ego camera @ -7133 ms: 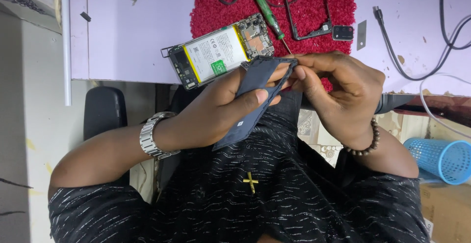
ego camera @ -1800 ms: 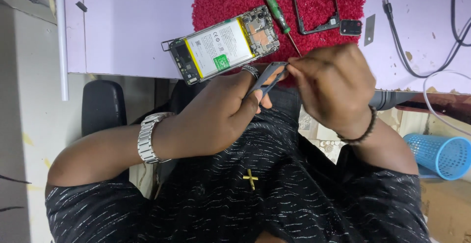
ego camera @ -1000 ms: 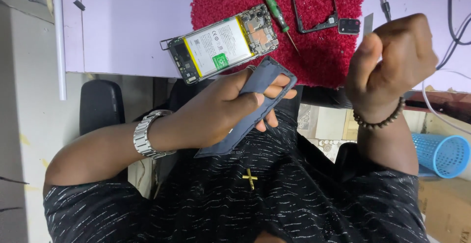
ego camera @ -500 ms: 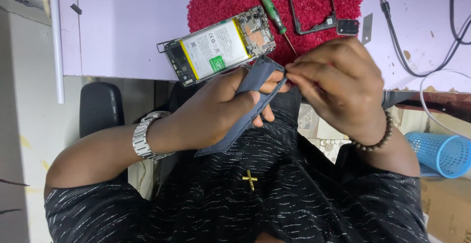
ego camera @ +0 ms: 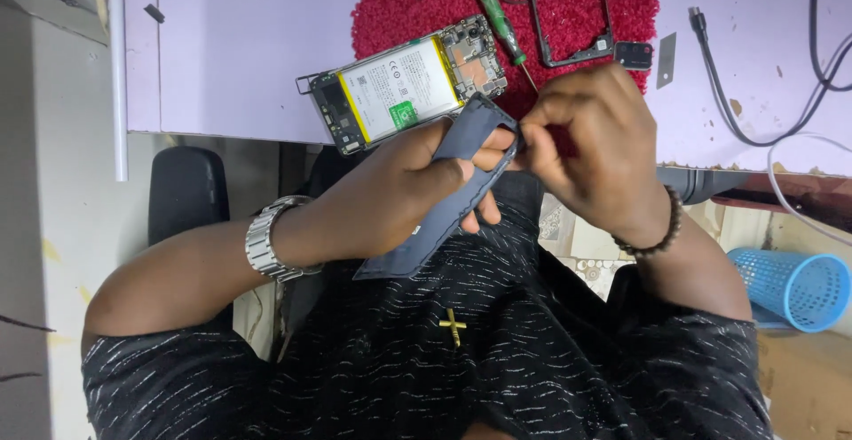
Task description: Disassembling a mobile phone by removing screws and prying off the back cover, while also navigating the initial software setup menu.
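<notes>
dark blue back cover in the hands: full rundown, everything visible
The back cover is a thin, dark blue-grey panel, matte, plastic by the look, with a raised rim along its edges. It is held off the table, tilted, its upper corner toward the desk edge and its lower corner over the person's shirt. The left hand wraps its middle in a firm grip; the right hand pinches at the upper corner. Whether anything sits between those fingertips cannot be told.

My lilac counter carries a red mat toward its far edge, the opened phone body overhanging its near edge, black cables at the right.
</notes>
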